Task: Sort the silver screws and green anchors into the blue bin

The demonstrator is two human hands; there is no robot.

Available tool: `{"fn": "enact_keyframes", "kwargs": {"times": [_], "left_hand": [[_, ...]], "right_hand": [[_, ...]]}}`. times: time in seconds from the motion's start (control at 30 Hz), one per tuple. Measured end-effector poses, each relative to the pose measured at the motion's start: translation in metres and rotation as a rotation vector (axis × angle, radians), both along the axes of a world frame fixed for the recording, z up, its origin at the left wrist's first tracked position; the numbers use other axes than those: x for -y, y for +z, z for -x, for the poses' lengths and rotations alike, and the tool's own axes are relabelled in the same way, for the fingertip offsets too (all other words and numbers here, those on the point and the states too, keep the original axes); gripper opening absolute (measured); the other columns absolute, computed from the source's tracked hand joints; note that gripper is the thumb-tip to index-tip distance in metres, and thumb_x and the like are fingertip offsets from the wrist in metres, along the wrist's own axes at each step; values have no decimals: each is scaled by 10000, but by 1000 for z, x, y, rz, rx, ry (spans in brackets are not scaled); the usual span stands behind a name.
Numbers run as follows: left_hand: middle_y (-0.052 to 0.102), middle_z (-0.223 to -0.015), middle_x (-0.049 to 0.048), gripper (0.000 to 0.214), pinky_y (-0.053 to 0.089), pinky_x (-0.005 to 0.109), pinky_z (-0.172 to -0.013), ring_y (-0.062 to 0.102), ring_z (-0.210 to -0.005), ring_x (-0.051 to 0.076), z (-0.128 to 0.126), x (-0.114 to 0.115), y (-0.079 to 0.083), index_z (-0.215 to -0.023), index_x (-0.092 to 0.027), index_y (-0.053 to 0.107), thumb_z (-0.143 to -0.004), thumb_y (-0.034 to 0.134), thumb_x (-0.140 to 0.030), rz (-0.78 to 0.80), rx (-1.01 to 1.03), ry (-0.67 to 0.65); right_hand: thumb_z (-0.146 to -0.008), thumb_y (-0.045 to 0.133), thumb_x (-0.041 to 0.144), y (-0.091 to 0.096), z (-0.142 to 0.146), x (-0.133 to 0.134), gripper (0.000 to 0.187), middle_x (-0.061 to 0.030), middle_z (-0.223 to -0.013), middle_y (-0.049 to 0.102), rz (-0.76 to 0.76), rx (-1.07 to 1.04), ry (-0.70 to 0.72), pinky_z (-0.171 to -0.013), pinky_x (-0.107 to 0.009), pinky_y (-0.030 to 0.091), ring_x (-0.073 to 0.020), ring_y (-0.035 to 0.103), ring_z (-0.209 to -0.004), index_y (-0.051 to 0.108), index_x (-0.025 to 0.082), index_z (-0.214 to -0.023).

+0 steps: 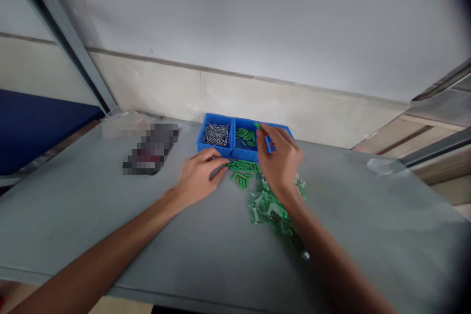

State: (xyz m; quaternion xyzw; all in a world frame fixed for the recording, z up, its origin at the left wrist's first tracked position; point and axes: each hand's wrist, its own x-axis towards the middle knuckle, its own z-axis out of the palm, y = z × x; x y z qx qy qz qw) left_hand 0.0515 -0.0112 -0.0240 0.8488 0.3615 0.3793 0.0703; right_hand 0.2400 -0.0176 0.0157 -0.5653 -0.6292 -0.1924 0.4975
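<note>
A blue divided tray (pixel 217 148) stands at the back of the grey table (pixel 110 235). Its left compartment holds metal nails (pixel 216 134), the middle one green plastic plugs (pixel 246 136). My right hand (pixel 278 161) hovers over the tray with a green plug (pixel 257 125) pinched in its fingertips. My left hand (pixel 198 176) rests on the table just before the tray, fingers closed on a thin grey nail. A small heap of loose green plugs (pixel 242 170) lies between my hands. A clear plastic bag (pixel 267 206) with green pieces lies under my right wrist.
A dark blurred-out flat object (pixel 151 149) lies on the table to the left of the tray. A grey metal frame post (pixel 62 29) rises at the back left. A pale wall runs close behind the tray. A clear plastic scrap (pixel 379 165) lies at the far right.
</note>
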Motion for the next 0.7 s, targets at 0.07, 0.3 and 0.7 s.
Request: {"fn": "enact_keyframes", "kwargs": {"times": [0.07,0.3,0.7], "left_hand": [[616,-989,57,228,497,288,-694,593,-843,181,0,-1,-4,-1058,-213,682,-884,549,-276,-30,-172,62],[557,-1049,74,293,504,331,-719,568,-900,207,0,-3,-12,-1141,-200,642,-921,473,-298,-17,-393,76],[644,-918,45,199,461,293,-651,591,-871,202,-1,2,-9,-891,-192,724,-889,540,-267,-5,-336,160]], "right_hand": [[-883,522,226,-3,-3,-2,265,-76,-992,715,95,46,-37,-696,-338,511,-231,655,-904,667,189,-1101],[-856,554,209,-8,-8,19,198,-58,-960,710,116,2,51,-716,-316,501,-210,647,-877,696,195,-993],[-858,536,201,-20,3,26,152,-39,-854,712,225,11,196,-643,-282,494,-177,654,-756,687,210,-857]]}}
